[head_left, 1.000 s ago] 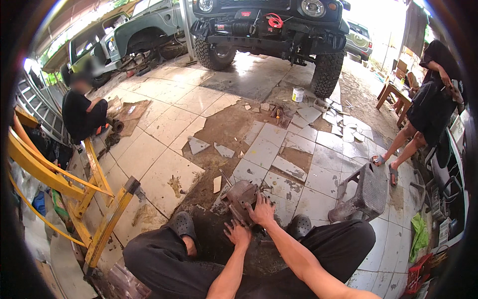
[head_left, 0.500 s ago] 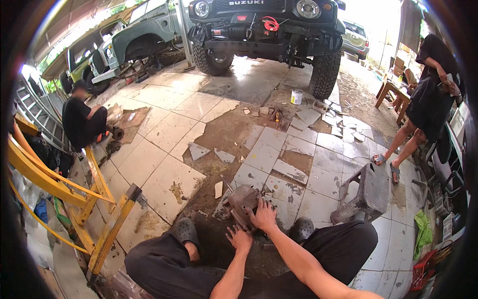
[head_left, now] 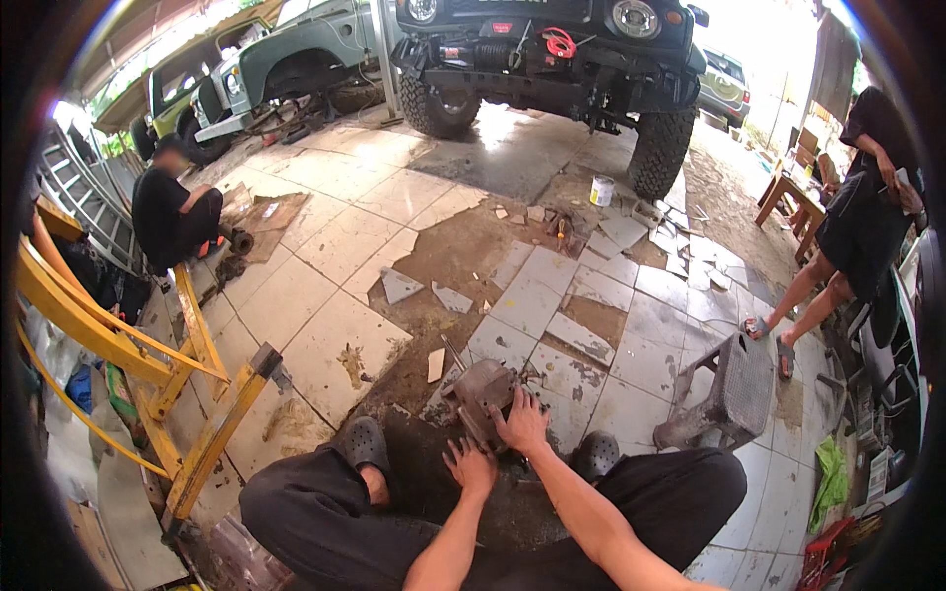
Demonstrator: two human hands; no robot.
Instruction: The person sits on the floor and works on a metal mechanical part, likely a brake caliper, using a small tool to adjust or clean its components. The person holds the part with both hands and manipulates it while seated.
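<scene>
The person sits on the floor with legs spread, in dark trousers and dark clogs. Between the feet lies a grey, greasy metal car part (head_left: 480, 394) on the dirty ground. The right hand (head_left: 522, 426) lies flat on top of the part with its fingers spread, pressing on it. The left hand (head_left: 470, 465) rests just below the part with its fingers spread too, touching its near edge. Neither hand is closed around anything.

The left clog (head_left: 367, 443) is just left of the part and the right clog (head_left: 595, 455) is just right of it, so the part is boxed in by both feet.

The tiled floor (head_left: 325, 295) is broken here. Loose tile pieces (head_left: 399, 287) lie on bare brown dirt just past the part. A grey plastic stool (head_left: 734, 389) lies tipped over to the right, near the right knee. A yellow metal frame (head_left: 148, 364) stands on the left.

Farther off, a dark jeep (head_left: 552, 49) is parked facing this way, with a small white can (head_left: 601, 190) by its wheel. A green car (head_left: 286, 69) stands beside it. One person in black (head_left: 172, 217) sits low on the left. Another person in black (head_left: 857, 227) stands on the right, by a small wooden table (head_left: 793, 202).
</scene>
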